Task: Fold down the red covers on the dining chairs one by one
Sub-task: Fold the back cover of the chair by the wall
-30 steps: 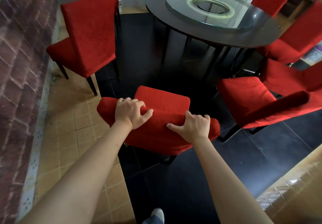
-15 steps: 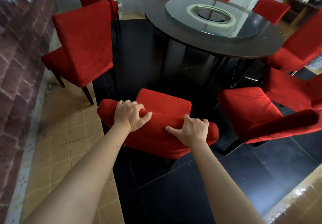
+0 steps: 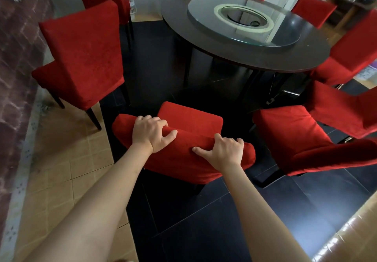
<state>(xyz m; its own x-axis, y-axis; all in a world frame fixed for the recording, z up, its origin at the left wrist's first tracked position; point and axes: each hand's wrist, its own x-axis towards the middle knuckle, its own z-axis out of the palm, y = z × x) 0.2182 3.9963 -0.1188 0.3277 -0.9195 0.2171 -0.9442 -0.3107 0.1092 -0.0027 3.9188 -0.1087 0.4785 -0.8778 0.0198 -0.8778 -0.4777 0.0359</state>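
Change since half a second ago: both hands keep the same grip on the chair top; the view has tipped up slightly, showing more of the far chairs and radiator.

Left hand (image 3: pixel 152 134) — fingers curled over the top edge of the nearest chair's red cover (image 3: pixel 183 155), thumb spread on the near face; gripping the fabric.

Right hand (image 3: pixel 223 150) — fingers hooked over the same top edge toward its 3 o'clock end, thumb pointing toward 9 o'clock along the backrest; gripping the fabric.

Nearest chair (image 3: pixel 189 119) — centre of view, backrest toward the person, seat pointing to 12 o'clock toward the table; cover bunched in a roll along the top.

Round dark table (image 3: pixel 204 43) — at 12 to 1 o'clock, with a glass turntable (image 3: pixel 285 37) on it.

Covered chair (image 3: pixel 85 53) — at 10 o'clock, well apart, back turned.

Covered chair (image 3: pixel 289 131) — at 3 o'clock, just beside the nearest one.

Further red chairs ring the table's far side.

Brick-pattern wall (image 3: pixel 14 62) — at 9 o'clock.
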